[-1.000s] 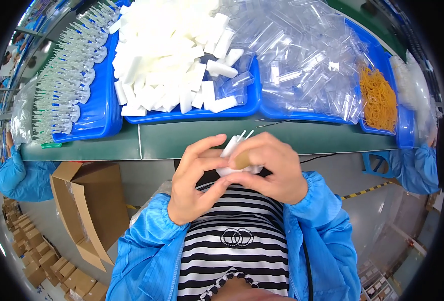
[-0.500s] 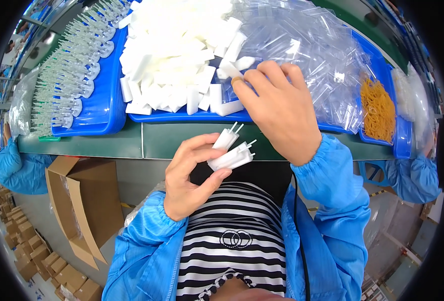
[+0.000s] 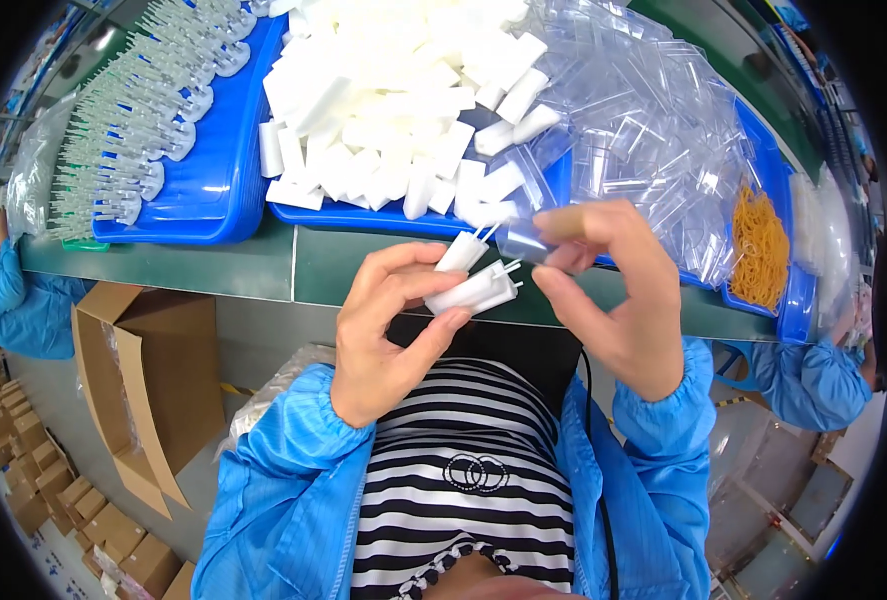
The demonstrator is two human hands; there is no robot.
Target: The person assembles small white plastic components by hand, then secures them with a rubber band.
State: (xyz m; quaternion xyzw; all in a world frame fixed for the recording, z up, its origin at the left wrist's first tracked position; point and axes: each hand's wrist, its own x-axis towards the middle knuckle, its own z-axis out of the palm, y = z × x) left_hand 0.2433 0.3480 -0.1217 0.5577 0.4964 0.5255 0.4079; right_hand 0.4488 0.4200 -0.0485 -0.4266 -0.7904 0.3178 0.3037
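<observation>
My left hand (image 3: 373,335) is closed round a few white foam pieces (image 3: 475,288), held side by side. Thin white rods stick out of their far ends. Just right of these, my right hand (image 3: 628,315) has a clear plastic sleeve (image 3: 521,240) at its fingertips, slightly smeared by motion. The sleeve's near end lies close to the rod tips; whether they touch I cannot tell. Beyond both hands, a heap of white foam pieces (image 3: 373,120) fills a blue tray (image 3: 348,216). Many clear plastic sleeves (image 3: 653,150) lie heaped to its right.
At the left, another blue tray (image 3: 198,190) carries rows of pale, thin-stemmed parts (image 3: 128,130). Yellow rubber bands (image 3: 758,250) lie in a container at the right. An open cardboard box (image 3: 168,370) stands below the green table (image 3: 233,270). Other people's blue sleeves show at both sides.
My right hand has come back from the trays toward my left hand, bringing a clear plastic sleeve. My left hand keeps its hold on the foam pieces. The view has shifted slightly.
</observation>
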